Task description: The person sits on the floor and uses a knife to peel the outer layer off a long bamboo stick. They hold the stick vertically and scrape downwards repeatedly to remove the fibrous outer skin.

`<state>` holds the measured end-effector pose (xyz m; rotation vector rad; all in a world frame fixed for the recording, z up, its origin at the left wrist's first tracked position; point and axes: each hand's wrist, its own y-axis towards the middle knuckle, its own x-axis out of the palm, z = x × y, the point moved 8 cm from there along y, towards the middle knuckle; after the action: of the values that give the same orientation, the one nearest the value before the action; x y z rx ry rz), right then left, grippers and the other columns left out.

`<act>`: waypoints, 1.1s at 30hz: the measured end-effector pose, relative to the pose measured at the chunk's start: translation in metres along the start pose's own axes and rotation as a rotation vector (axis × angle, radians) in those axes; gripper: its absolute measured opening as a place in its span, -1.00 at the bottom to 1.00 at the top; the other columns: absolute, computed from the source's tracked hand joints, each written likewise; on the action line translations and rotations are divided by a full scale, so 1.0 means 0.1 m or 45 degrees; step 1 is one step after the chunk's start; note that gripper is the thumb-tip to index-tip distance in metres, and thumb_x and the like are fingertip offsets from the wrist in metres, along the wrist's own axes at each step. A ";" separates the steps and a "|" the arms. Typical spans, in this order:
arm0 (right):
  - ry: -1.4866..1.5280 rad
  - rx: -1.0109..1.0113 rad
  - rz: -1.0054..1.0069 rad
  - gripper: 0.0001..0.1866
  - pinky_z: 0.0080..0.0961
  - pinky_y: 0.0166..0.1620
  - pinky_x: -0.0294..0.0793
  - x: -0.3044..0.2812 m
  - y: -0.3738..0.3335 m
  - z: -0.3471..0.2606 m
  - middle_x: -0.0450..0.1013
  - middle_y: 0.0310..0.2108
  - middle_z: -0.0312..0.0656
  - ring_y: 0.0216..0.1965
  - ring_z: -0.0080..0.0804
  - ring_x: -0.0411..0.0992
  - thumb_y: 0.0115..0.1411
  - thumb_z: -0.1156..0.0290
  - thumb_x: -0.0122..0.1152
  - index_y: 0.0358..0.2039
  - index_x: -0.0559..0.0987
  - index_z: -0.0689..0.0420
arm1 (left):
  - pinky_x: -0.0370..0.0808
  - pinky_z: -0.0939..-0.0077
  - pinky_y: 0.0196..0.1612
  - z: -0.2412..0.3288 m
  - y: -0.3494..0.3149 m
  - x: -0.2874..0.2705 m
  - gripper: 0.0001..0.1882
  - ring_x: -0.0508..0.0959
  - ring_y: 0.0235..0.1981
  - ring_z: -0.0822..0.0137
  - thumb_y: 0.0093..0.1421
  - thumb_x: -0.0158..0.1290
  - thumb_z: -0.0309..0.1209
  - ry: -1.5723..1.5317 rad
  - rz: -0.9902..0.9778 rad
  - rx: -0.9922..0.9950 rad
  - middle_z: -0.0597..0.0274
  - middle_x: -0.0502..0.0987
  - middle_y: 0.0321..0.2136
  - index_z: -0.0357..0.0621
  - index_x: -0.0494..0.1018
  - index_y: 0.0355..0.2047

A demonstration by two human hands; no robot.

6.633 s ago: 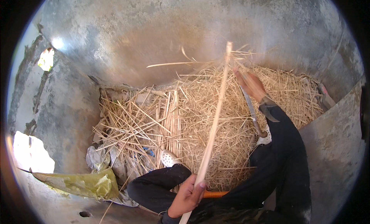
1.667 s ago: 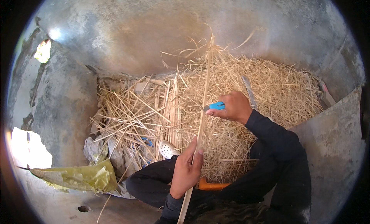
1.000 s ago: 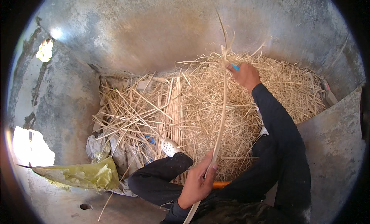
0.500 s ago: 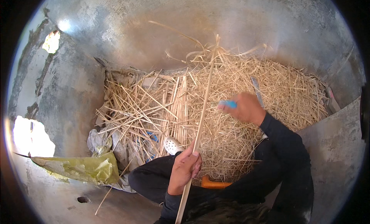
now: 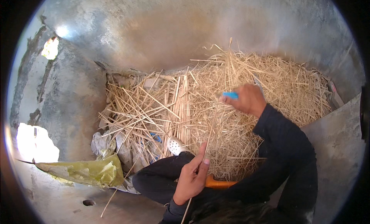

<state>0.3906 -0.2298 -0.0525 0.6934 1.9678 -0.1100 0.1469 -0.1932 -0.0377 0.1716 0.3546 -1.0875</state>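
Note:
My left hand [image 5: 192,176] is closed around a long, pale bamboo-like strip [image 5: 211,133], with the index finger and thumb lying along it. Thin and seen edge-on, the strip runs from the lower edge up toward my right hand [image 5: 248,98]. That hand is closed on a small blue object [image 5: 230,95], perhaps a handle; the rest of it is hidden in the fist. Past the knuckles a narrow grey blade-like piece [image 5: 258,83] shows against the shavings, and I cannot tell whether the hand touches it. A tuft of long shavings [image 5: 230,64] stands up behind.
A heap of straw-coloured shavings [image 5: 285,93] fills the right. Loose split sticks [image 5: 135,104] lie at left. Near my legs are a white perforated clog [image 5: 175,145] and an orange curved handle [image 5: 219,183]. Yellow-green sheeting [image 5: 88,172] hangs at left; concrete walls [image 5: 165,31] surround everything.
The strip has turned from its broad face to its thin edge, and its curled far end has dropped. My left hand's fingers have straightened along it. My right hand has shifted slightly upward.

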 end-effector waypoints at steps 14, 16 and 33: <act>0.024 -0.283 0.034 -0.14 -0.28 -0.69 0.27 0.13 -0.24 -0.38 0.22 -0.90 -0.20 -0.83 -0.27 0.29 0.06 -0.51 -0.22 -0.83 0.44 0.10 | 0.33 0.50 -0.53 0.25 0.07 -0.14 -0.49 0.30 -0.66 0.30 0.17 -0.07 -0.59 0.479 0.073 0.018 -0.05 0.28 -0.67 -0.28 0.25 0.17; 0.061 0.063 -0.051 -0.13 -0.25 -0.58 0.39 0.13 -0.04 0.00 0.33 -0.82 -0.12 -0.74 -0.16 0.39 0.03 -0.53 -0.21 -0.65 0.57 0.13 | 0.38 0.40 -0.52 0.22 0.04 -0.12 -0.44 0.46 -0.65 0.01 0.10 -0.05 -0.63 0.486 0.068 0.051 -0.10 0.38 -0.65 -0.26 0.26 0.17; -0.056 0.194 0.243 -0.13 -0.17 -0.52 0.39 -0.13 0.10 0.64 0.39 -0.77 -0.11 -0.69 -0.26 0.42 -0.02 -0.53 -0.10 -0.62 0.58 0.17 | 0.30 0.52 -0.57 0.13 -0.17 -0.05 -0.42 0.30 -0.74 0.28 0.13 -0.05 -0.61 0.213 -0.018 0.037 -0.06 0.29 -0.70 -0.25 0.21 0.21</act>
<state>0.4507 -0.2500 -0.0702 0.9665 1.8545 -0.1591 0.1318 -0.2009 -0.0228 0.2869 0.4908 -1.0957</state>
